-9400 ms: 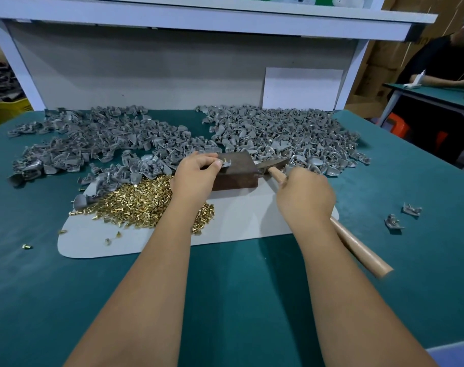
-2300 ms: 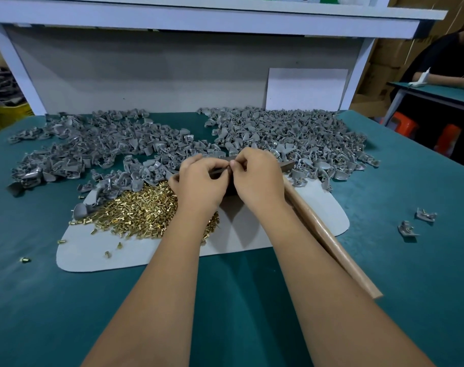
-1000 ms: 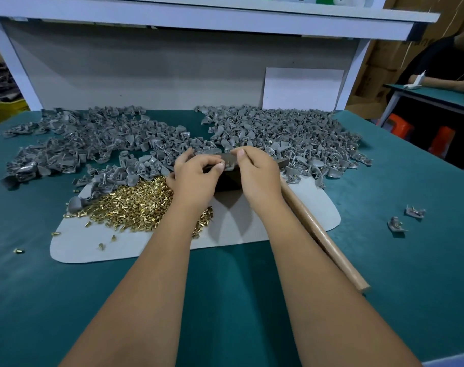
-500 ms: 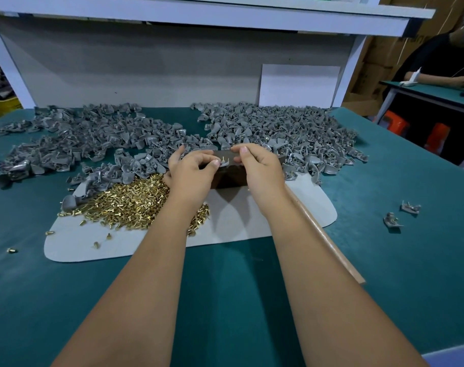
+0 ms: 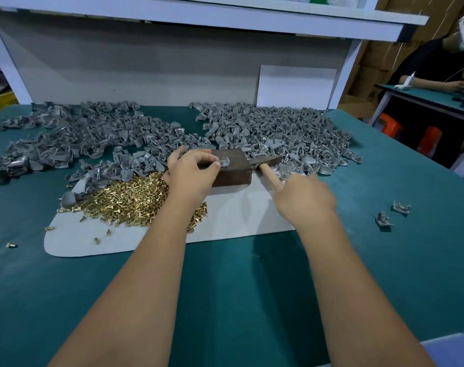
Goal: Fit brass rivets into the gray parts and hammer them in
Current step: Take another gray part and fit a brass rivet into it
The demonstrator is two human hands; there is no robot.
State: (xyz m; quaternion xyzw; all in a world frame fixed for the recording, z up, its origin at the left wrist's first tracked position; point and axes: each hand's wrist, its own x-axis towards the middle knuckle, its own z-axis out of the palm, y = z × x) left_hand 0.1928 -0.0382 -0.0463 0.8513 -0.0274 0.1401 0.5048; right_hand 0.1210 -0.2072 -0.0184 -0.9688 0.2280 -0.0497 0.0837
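Gray and angular, a small metal part (image 5: 223, 162) is pinched on a dark rusty block (image 5: 232, 168) by the left hand (image 5: 191, 173), while the wooden hammer (image 5: 269, 172) handle, angled toward the worktop's near right corner, is gripped by the blurred right hand (image 5: 303, 200).

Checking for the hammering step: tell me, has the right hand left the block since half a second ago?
Yes. The right hand has drawn back from the brown block to the hammer handle.

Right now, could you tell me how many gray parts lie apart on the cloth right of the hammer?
2: one gray part farther right, the other just nearer and left of it.
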